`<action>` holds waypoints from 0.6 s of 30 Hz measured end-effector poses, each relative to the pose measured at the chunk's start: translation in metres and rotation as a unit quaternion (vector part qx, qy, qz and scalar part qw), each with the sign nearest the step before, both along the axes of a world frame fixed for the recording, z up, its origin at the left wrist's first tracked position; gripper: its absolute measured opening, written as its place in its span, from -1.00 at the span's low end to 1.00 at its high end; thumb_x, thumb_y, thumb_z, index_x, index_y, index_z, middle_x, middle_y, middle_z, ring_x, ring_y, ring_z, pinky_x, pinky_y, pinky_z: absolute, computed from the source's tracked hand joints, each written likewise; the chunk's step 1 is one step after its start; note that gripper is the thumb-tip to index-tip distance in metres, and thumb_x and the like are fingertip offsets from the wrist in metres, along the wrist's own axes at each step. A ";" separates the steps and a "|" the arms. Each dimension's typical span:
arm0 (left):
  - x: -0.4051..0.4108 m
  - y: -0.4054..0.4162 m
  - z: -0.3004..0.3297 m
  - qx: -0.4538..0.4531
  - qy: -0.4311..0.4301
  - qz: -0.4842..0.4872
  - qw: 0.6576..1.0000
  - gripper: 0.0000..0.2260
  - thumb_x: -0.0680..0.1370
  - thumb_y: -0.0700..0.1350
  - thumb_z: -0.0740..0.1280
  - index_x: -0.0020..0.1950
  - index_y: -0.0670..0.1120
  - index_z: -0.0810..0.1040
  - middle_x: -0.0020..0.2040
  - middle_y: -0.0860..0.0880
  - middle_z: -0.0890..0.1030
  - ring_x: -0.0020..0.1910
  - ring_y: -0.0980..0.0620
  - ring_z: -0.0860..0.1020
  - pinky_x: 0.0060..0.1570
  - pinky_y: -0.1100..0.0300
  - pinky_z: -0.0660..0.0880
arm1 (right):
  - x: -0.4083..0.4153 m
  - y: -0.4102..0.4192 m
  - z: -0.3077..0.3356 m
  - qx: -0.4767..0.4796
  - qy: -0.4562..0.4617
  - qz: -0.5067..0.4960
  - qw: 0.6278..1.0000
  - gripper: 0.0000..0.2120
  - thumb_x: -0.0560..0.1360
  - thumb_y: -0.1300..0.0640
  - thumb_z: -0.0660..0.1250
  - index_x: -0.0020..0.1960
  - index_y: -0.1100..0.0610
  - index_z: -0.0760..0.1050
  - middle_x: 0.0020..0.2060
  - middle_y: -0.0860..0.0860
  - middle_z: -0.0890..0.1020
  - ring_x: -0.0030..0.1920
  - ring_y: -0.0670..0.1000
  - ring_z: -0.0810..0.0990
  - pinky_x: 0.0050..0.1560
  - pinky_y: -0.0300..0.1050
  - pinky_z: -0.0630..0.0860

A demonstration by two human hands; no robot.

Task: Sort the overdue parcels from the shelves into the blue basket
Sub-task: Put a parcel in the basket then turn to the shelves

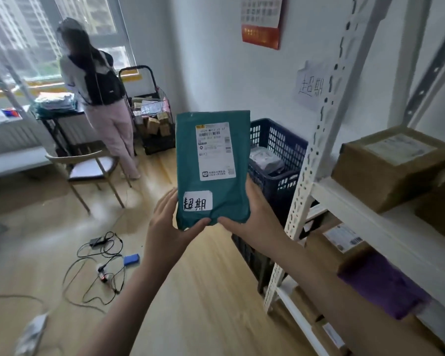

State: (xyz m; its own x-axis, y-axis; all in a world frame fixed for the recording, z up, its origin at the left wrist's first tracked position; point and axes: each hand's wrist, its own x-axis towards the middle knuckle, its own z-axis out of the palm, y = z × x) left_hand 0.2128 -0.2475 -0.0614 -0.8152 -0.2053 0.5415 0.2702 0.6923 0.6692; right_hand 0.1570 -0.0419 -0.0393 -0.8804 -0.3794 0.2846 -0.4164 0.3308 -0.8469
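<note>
A: Starting at the left, what do we have?

B: We see a person (98,91) standing by the window (49,34), back to us, then a wooden chair (88,168) with a pale seat, and a tangle of thin black cables (98,268) on the smooth wood-look floor (203,291). A wire trolley (152,116) packed with small cardboard boxes stands beyond the chair.

A: And our hands?

B: Our left hand (167,227) grips the lower left corner of the teal parcel (212,163). Its thumb presses across the front near the bottom edge and the fingers go behind, where we cannot see them. Our right hand (254,224) mirrors it on the lower right corner, thumb on the front, fingers curled round the side edge.

A: The parcel itself?

B: A flat, soft plastic mailer, slightly creased, held upright in the air. A white printed shipping label (215,150) sits on the upper half and a small white handwritten sticker (197,202) near the bottom left.

A: The basket?

B: The blue basket (278,160) is rigid plastic with a lattice wall. It stands on the floor just behind and right of the parcel, beside the white perforated metal shelf (326,140), with pale wrapped packages in it.

A: And further right?

B: Brown cardboard boxes (391,165) lie on the shelves, with a purple soft package (380,283) lower down.
</note>
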 end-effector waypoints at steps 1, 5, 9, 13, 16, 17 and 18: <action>-0.019 -0.012 0.000 -0.003 -0.003 0.004 1.000 -0.27 0.37 0.15 0.54 0.48 -0.05 0.45 0.39 0.17 0.45 0.41 0.22 0.37 0.39 0.46 0.23 | -0.018 -0.012 -0.001 -0.007 -0.003 0.006 1.000 -0.06 0.41 -0.05 0.55 0.60 -0.23 0.05 0.43 -0.24 0.34 0.43 -0.24 0.34 0.38 -0.05 0.48; -0.101 -0.061 -0.011 -0.012 -0.012 -0.003 1.000 -0.27 0.36 0.08 0.60 0.48 -0.06 0.46 0.40 0.10 0.50 0.43 0.11 0.41 0.42 0.35 0.29 | -0.093 -0.059 -0.011 -0.014 -0.007 -0.001 1.000 -0.09 0.43 -0.02 0.56 0.59 -0.23 0.08 0.43 -0.28 0.35 0.42 -0.29 0.33 0.32 -0.26 0.41; -0.205 -0.104 -0.023 -0.003 -0.020 -0.037 0.999 -0.27 0.37 0.10 0.59 0.48 -0.04 0.46 0.41 0.11 0.49 0.43 0.09 0.42 0.42 0.06 0.40 | -0.183 -0.099 -0.023 -0.031 -0.016 -0.045 0.998 -0.13 0.41 -0.01 0.59 0.56 -0.18 0.18 0.37 -0.27 0.42 0.37 -0.26 0.40 0.29 -0.20 0.50; -0.316 -0.128 -0.035 -0.010 -0.052 -0.103 0.993 -0.26 0.37 0.07 0.61 0.49 -0.05 0.45 0.41 0.09 0.50 0.43 0.10 0.41 0.41 0.06 0.40 | -0.264 -0.123 -0.039 -0.048 -0.027 -0.124 0.991 -0.16 0.39 0.05 0.61 0.47 -0.29 0.20 0.31 -0.37 0.43 0.33 -0.32 0.42 0.20 -0.41 0.47; -0.389 -0.126 -0.044 -0.013 -0.107 -0.160 0.981 -0.26 0.37 0.08 0.61 0.49 -0.03 0.43 0.43 0.09 0.48 0.45 0.11 0.38 0.43 0.00 0.40 | -0.314 -0.124 -0.053 -0.040 -0.045 -0.192 0.980 -0.13 0.37 0.09 0.63 0.38 -0.43 0.16 0.25 -0.45 0.40 0.28 -0.42 0.41 0.15 -0.49 0.43; -0.411 -0.122 -0.049 -0.017 -0.119 -0.182 0.976 -0.28 0.37 0.07 0.61 0.48 0.00 0.44 0.43 0.13 0.46 0.46 0.13 0.35 0.45 0.00 0.38 | -0.329 -0.121 -0.058 -0.034 -0.056 -0.214 0.975 -0.11 0.36 0.09 0.63 0.42 -0.41 0.16 0.27 -0.40 0.43 0.28 -0.39 0.43 0.17 -0.46 0.45; -0.432 -0.117 -0.053 -0.022 -0.128 -0.203 0.970 -0.29 0.38 0.07 0.60 0.47 0.02 0.43 0.42 0.17 0.43 0.47 0.16 0.32 0.47 0.01 0.35 | -0.343 -0.116 -0.063 -0.028 -0.066 -0.235 0.969 -0.09 0.36 0.08 0.64 0.48 -0.34 0.17 0.29 -0.33 0.46 0.29 -0.34 0.45 0.22 -0.41 0.47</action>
State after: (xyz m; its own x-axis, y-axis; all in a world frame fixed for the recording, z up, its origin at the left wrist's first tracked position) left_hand -0.2197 -0.3642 -0.1145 -0.9331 0.1804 0.3111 0.3555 0.5926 0.7228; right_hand -0.1862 -0.1581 -0.1021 -0.9824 0.0846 0.1667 -0.1181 0.4100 -0.9044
